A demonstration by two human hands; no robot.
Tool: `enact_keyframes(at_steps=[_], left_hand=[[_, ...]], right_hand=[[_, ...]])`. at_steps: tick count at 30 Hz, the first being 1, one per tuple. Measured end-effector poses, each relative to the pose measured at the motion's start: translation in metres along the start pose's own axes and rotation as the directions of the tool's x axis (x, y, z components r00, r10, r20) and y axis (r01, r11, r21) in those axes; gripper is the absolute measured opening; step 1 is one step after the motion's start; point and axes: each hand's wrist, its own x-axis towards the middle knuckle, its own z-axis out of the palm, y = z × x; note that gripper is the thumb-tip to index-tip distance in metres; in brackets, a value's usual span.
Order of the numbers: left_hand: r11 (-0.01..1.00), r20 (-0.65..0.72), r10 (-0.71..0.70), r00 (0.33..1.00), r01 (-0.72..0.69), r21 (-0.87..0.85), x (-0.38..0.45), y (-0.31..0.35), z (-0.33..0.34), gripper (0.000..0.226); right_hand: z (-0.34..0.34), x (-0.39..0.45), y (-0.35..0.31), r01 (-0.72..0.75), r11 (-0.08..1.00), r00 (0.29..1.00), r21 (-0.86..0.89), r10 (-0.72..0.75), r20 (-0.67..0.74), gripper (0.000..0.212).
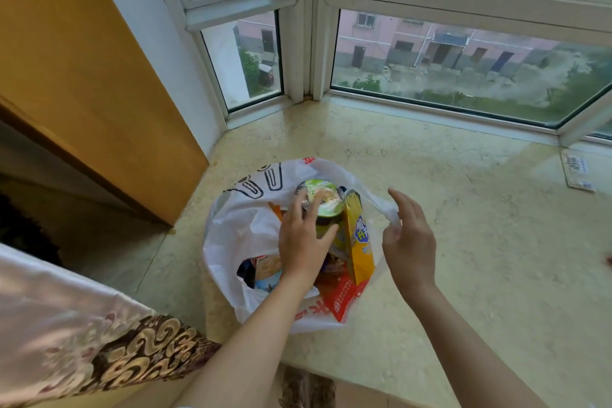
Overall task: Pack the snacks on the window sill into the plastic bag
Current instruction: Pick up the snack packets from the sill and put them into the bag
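Curtain: one patterned fabric (99,341), brown and gold scrollwork, lower left.
Left hand (303,238): fingers curled round one round foil-lidded cup (323,200) inside the bag.
Right hand (410,238): fingers relaxed, touching the bag's thin edge.
Plastic bag (238,232): one, white, crinkled, on the sill, holding a yellow packet (359,242).
Window sill (463,209): glossy speckled stone under white-framed windows.

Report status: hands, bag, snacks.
Left hand grips cup inside plastic bag. Right hand open, touching bag's edge. Yellow packet upright beside cup. Nothing blocking.
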Motion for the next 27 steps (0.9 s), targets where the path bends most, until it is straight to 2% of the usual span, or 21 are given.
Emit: enact_keyframes(at_steps=[2,5,8,13,17,19,21,27], left_hand=[[0.986,0.041,0.079,0.996,-0.084,0.144,0.005,-0.005,0.006,0.045],[0.956,0.151,0.097,0.984,-0.134,0.259,0.010,-0.005,0.006,0.040],[0.957,0.277,0.060,0.959,-0.134,0.259,0.015,-0.001,-0.001,0.044],[0.954,0.402,-0.006,0.916,-0.115,0.278,0.011,0.007,-0.018,0.050],[0.946,0.514,0.029,0.857,-0.190,0.264,0.003,0.002,-0.027,0.056],[0.933,0.538,0.042,0.842,-0.226,0.281,0.000,0.001,-0.030,0.060],[0.932,0.536,0.041,0.843,-0.225,0.283,-0.004,0.004,-0.033,0.062],[0.933,0.454,0.121,0.883,-0.257,0.251,-0.016,0.017,-0.056,0.060]], right_hand=[[0.001,0.000,-0.001,-0.003,1.000,1.000,0.020,0.003,0.016,0.062],[0.001,-0.002,-0.001,0.001,0.999,0.999,0.037,-0.003,0.035,0.060],[-0.001,-0.006,-0.001,-0.007,0.999,0.998,0.054,0.003,0.069,0.059],[-0.011,-0.012,-0.001,-0.041,0.998,0.994,0.050,0.035,0.101,0.059],[-0.013,-0.006,-0.009,-0.139,0.968,0.990,0.210,0.127,0.068,0.060],[-0.013,-0.004,-0.013,-0.208,0.938,0.977,0.279,0.186,0.101,0.062],[-0.014,-0.006,-0.014,-0.217,0.936,0.973,0.277,0.183,0.142,0.063],[-0.030,-0.028,-0.016,-0.068,0.998,0.965,0.002,0.065,0.255,0.054]])
